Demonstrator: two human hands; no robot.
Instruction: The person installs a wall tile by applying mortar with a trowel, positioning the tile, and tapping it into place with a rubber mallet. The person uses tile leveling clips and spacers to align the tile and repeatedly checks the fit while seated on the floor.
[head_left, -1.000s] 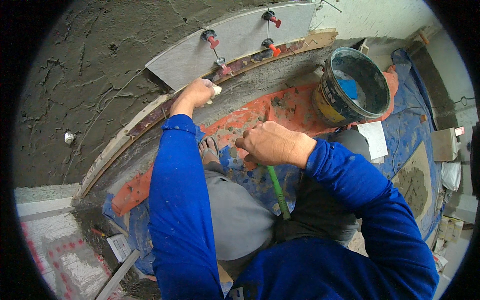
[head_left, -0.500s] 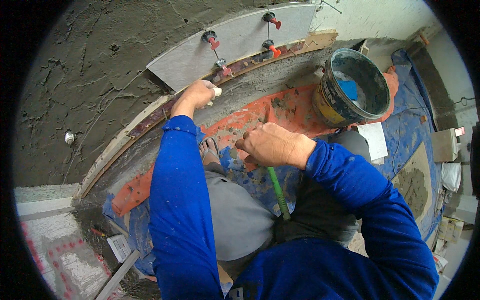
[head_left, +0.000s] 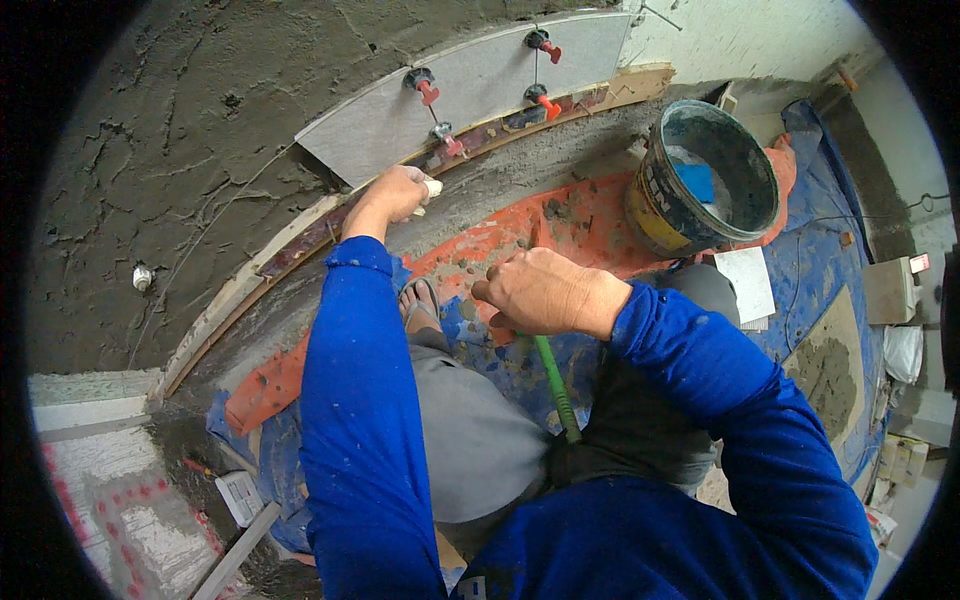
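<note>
My left hand (head_left: 388, 200) is closed round a small pale, cream-coloured piece, its kind unclear, beside the curved wooden strip (head_left: 225, 288) under the tiles. Just above that hand, grey tiles (head_left: 360, 130) lie on the wall with red-handled levelling clips (head_left: 428, 88) across their joints. My right hand (head_left: 550, 290) is curled closed above my lap, and what is in its fingers is hidden. Below it a green handle (head_left: 557, 385) leans against my leg; its upper end disappears behind the hand.
Wet grey mortar (head_left: 130, 180) covers the wall at left, with a pipe stub (head_left: 141, 277) poking out. A dark bucket (head_left: 655, 190) holding a blue item stands at right on orange sheeting (head_left: 590, 220) and a blue tarp (head_left: 810, 260). White tiles (head_left: 745, 285) lie beside my knee.
Hardly anything differs. My left hand has shifted very slightly along the wooden strip, still closed; my right hand stays in place.
</note>
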